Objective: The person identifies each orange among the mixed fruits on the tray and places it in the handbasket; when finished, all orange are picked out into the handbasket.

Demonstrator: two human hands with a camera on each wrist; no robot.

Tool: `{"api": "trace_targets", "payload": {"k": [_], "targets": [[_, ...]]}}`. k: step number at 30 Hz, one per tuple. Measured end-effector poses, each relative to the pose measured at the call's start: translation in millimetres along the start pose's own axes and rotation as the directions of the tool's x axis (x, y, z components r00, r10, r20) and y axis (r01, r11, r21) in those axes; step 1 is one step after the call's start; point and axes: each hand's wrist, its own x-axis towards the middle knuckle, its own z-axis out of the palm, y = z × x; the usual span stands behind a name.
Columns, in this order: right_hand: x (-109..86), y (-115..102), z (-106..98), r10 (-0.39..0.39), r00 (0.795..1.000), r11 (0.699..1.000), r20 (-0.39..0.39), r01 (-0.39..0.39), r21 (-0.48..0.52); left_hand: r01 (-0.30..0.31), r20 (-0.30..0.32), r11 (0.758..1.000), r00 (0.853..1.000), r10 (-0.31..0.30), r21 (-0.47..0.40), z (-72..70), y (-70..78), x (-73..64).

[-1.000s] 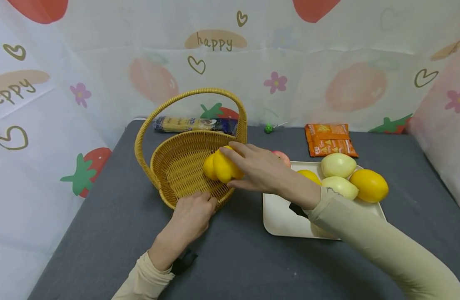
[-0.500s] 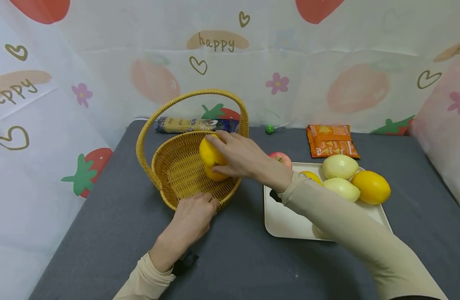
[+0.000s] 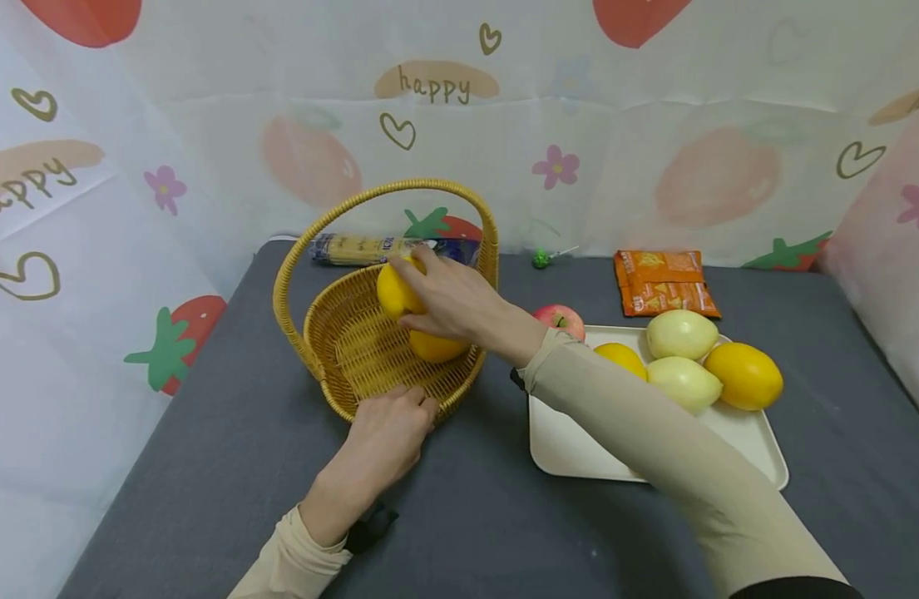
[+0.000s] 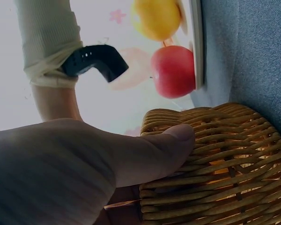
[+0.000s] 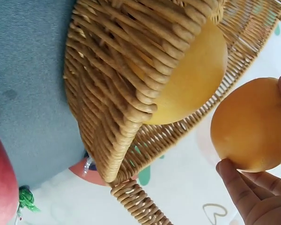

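My left hand (image 3: 387, 428) grips the front rim of a wicker basket (image 3: 358, 349); in the left wrist view its thumb (image 4: 154, 152) lies along the weave. My right hand (image 3: 459, 299) holds a smooth yellow fruit (image 3: 396, 291) over the basket's far side, beneath the arched handle (image 3: 399, 186). The right wrist view shows this fruit (image 5: 253, 124) between the thumb and fingers, apart from the wicker rim. Another yellow fruit (image 3: 435, 348) lies in the basket at the right, partly covered by my right hand in the head view.
A cream tray (image 3: 579, 453) at the right bears a yellow fruit (image 3: 743, 376), another yellow fruit (image 3: 620, 358) and pale green fruits (image 3: 681, 334). A red apple (image 3: 560, 319) sits at its back left corner. Behind are an orange snack packet (image 3: 667, 283), a lollipop (image 3: 541, 259) and a noodle packet (image 3: 354, 249).
My right hand has moved left and slightly up with its yellow fruit, farther over the basket. The other yellow fruit inside shows more separately now. My left hand keeps its place on the rim.
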Motion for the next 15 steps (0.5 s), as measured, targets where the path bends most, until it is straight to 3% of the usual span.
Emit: {"api": "trace_targets", "payload": {"k": [9, 15], "targets": [[13.2, 3, 9, 0.003, 1.0, 0.997, -0.004, -0.003, -0.074, 0.003, -0.001, 1.0, 1.0, -0.003, 0.016, -1.3, 1.2, -0.3], [20.5, 4, 15, 0.041, 0.996, 0.998, 0.074, -0.037, -0.051, 0.007, 0.005, 1.0, 1.0, -0.008, 0.015, -1.2, 1.5, 0.2]]}}
